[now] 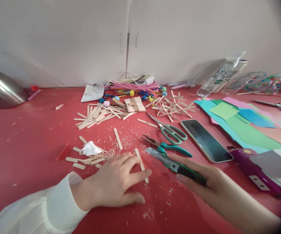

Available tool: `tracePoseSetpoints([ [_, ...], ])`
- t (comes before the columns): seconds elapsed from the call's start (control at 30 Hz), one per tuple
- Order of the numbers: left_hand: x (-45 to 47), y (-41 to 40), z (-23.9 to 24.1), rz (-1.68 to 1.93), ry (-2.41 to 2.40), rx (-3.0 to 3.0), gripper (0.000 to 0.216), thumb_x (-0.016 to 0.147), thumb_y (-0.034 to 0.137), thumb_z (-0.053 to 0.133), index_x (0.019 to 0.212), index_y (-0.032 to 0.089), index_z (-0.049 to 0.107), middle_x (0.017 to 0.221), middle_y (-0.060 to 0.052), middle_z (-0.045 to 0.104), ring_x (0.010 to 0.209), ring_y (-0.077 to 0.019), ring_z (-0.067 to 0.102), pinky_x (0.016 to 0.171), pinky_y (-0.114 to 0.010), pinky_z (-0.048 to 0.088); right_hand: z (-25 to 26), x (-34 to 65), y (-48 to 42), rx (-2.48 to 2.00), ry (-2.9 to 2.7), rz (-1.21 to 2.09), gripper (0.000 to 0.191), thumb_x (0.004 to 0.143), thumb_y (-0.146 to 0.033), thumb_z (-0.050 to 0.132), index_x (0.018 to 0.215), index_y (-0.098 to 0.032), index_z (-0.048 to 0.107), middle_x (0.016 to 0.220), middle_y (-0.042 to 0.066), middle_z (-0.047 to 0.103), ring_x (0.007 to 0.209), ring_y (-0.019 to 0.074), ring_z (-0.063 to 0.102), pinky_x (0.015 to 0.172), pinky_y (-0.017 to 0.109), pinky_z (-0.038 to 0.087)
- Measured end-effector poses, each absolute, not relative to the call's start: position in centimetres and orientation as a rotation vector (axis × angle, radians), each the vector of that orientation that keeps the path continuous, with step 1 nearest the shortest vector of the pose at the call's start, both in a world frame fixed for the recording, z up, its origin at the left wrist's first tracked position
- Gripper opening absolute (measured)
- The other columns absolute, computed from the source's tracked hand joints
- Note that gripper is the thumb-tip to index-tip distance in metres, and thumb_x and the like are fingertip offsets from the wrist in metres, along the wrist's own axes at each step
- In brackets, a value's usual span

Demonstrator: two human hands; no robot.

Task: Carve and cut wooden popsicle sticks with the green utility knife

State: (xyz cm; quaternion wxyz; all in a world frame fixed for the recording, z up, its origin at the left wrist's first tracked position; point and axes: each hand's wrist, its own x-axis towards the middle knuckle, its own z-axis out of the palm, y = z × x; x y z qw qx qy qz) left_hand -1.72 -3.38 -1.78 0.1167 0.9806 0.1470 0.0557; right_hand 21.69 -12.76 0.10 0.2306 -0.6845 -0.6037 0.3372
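My left hand (121,182), in a white cuff, lies palm down on the red table with its fingers apart. One of its fingers touches a wooden craft stick (142,169). To the right, my right hand (203,178) is wrapped round a green and black utility knife (177,166), whose blade points left toward that stick. Just beyond the knife lie teal-handled pliers (172,148) and grey-green scissors (172,131). Left of my left hand, a white lump (91,148) rests on cut stick pieces (91,161). Another single stick (118,139) lies farther up.
Wood shavings litter the red table (28,139). A phone (206,139), coloured paper (242,126) and a purple device (254,172) occupy the right side. Behind are piles of sticks (96,115), pink pipe cleaners (133,85) and a clear bottle (218,76). A metal cylinder (4,86) stands at left.
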Motion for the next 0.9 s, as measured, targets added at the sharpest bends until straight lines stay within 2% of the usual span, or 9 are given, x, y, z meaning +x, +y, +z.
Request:
tracePoseSetpoints([
  [0.07, -1.6, -3.6, -1.8, 0.097, 0.407, 2.922, 0.062, 0.079, 0.066, 0.034, 0.125, 0.026, 0.046, 0.107, -0.013, 0.053, 0.099, -0.0306, 0.05, 0.08, -0.046, 0.044, 0.1, 21.4, -12.3, -1.849, -1.812, 0.857, 0.041, 0.082, -0.029, 0.048, 0.123, -0.025, 0.051, 0.123, 0.003, 0.057, 0.111, 0.0221, 0.052, 0.093, 0.036, 0.043],
  [0.17, -1.4, -3.8, -1.7, 0.032, 0.38, 2.964, 0.064, 0.079, 0.066, 0.031, 0.124, 0.023, 0.047, 0.109, -0.014, 0.053, 0.1, -0.0315, 0.049, 0.081, -0.047, 0.043, -0.2, 20.8, -11.6, -1.765, -2.03, 0.733, 0.044, 0.084, -0.02, 0.041, 0.127, -0.027, 0.047, 0.119, 0.004, 0.06, 0.102, 0.0206, 0.059, 0.086, 0.035, 0.048],
  [0.37, -1.6, -3.7, -1.6, 0.059, 0.356, 2.972, 0.062, 0.081, 0.063, 0.032, 0.123, 0.02, 0.048, 0.114, -0.015, 0.051, 0.105, -0.0319, 0.046, 0.085, -0.047, 0.041, -0.4, 20.4, -11.1, -1.703, -2.293, 0.367, 0.044, 0.084, -0.019, 0.038, 0.126, -0.026, 0.048, 0.096, 0.007, 0.07, 0.076, 0.0217, 0.068, 0.058, 0.031, 0.056],
  [0.57, -1.7, -3.2, -1.8, 0.127, 0.439, 2.975, 0.058, 0.081, 0.061, 0.035, 0.119, 0.02, 0.052, 0.111, -0.014, 0.052, 0.102, -0.0309, 0.047, 0.081, -0.047, 0.043, 0.0, 22.2, -12.2, -1.653, -2.397, 0.024, 0.046, 0.083, -0.013, 0.03, 0.122, -0.02, 0.053, 0.098, 0.009, 0.069, 0.069, 0.0212, 0.069, 0.052, 0.029, 0.057],
  [0.67, -1.8, -3.0, -1.9, 0.165, 0.505, 2.968, 0.06, 0.082, 0.062, 0.031, 0.115, 0.017, 0.054, 0.105, -0.014, 0.053, 0.098, -0.0288, 0.048, 0.081, -0.045, 0.043, -0.1, 23.0, -13.3, -1.693, -2.391, 0.055, 0.048, 0.083, -0.014, 0.031, 0.126, -0.024, 0.049, 0.097, 0.005, 0.07, 0.071, 0.0198, 0.069, 0.051, 0.026, 0.057],
  [0.8, -1.8, -2.7, -2.0, 0.212, 0.625, 2.968, 0.061, 0.083, 0.061, 0.027, 0.111, 0.016, 0.057, 0.105, -0.013, 0.054, 0.101, -0.0294, 0.047, 0.084, -0.047, 0.042, -0.4, 23.2, -14.7, -1.72, -2.329, 0.255, 0.053, 0.086, -0.02, 0.032, 0.134, -0.041, 0.028, 0.104, -0.003, 0.068, 0.078, 0.0151, 0.068, 0.057, 0.021, 0.056],
  [0.9, -1.6, -2.8, -2.0, 0.224, 0.67, 2.947, 0.062, 0.084, 0.061, 0.025, 0.11, 0.015, 0.056, 0.108, -0.013, 0.054, 0.103, -0.0298, 0.047, 0.085, -0.047, 0.042, -0.6, 22.9, -15.2, -1.719, -2.28, 0.372, 0.054, 0.085, -0.022, 0.032, 0.133, -0.046, 0.026, 0.11, -0.006, 0.065, 0.082, 0.0143, 0.067, 0.06, 0.021, 0.056],
])
